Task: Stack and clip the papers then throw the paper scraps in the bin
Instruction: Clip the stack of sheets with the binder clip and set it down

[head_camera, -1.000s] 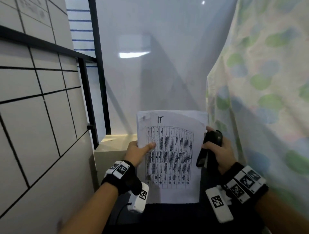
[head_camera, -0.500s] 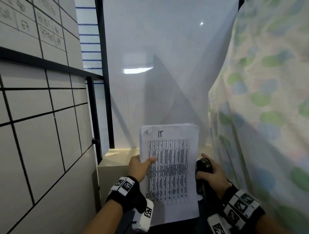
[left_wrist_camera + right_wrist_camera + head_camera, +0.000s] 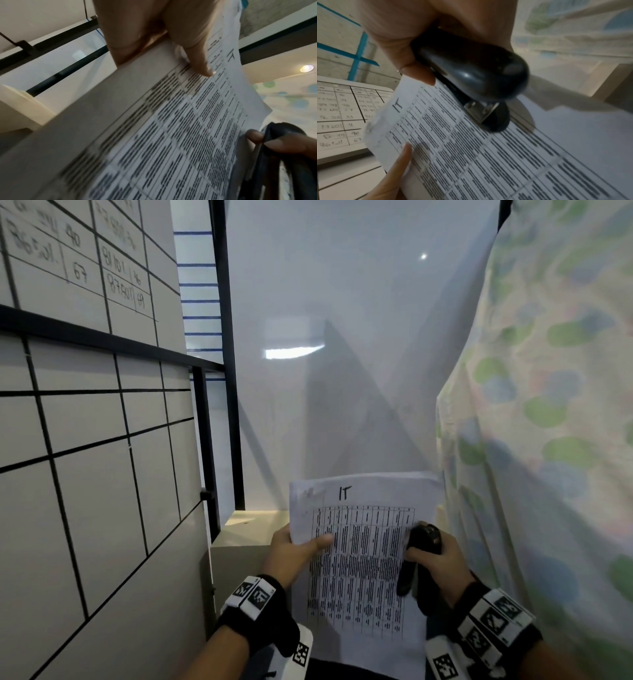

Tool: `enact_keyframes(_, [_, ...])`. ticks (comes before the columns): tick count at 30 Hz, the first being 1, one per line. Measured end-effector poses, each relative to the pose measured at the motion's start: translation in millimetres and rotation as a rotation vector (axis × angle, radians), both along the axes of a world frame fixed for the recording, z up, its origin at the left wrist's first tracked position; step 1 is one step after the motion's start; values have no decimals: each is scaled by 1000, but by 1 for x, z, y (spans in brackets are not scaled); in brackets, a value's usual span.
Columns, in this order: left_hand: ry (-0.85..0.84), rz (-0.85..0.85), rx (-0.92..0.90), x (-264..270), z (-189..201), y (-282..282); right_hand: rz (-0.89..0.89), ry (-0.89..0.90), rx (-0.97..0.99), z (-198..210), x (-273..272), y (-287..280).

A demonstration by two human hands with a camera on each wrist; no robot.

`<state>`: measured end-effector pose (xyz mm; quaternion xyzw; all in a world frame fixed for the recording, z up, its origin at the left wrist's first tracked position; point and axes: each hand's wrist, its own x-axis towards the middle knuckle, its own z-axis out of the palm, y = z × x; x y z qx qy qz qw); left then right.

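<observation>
Nearest the person, both wrists carry black bands with white coded tags. The left hand (image 3: 291,556) grips the left edge of the papers (image 3: 359,559), thumb laid flat across the printed face and the other fingers behind the sheets; the left wrist view confirms the thumb pressed on the top page. The papers are held upright in the air between the two hands, in the near centre of the scene, and bear a printed table under a handwritten "IT" at the top. More than one sheet shows at the top right corner, where a back page stands slightly proud.

The right hand (image 3: 442,566) is wrapped around a black stapler (image 3: 419,556), fingers curled over its body, at the right edge of the papers about halfway up. In the right wrist view the stapler's metal mouth lies over the printed face; whether the sheets sit between its jaws cannot be told.

Just beyond the hands, to the left, stands a beige cabinet (image 3: 250,529). Left of it, a white board ruled in black (image 3: 85,457) carries handwritten numbers in its upper cells. On the right hangs a patterned curtain (image 3: 548,405) with green and blue spots. Farthest off is a plain white wall (image 3: 342,337) with a black frame post (image 3: 229,371) at its left.
</observation>
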<state>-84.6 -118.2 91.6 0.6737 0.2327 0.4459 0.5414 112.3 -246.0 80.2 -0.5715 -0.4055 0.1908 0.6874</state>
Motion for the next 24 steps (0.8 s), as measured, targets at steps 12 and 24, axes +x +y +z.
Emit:
enact_keyframes(12, [67,47,30,5,1,9,-2,16,-95,-1,-4,0])
enact_keyframes(24, [78,259,52,14,0,5,-88,13,-95,-2,-6,10])
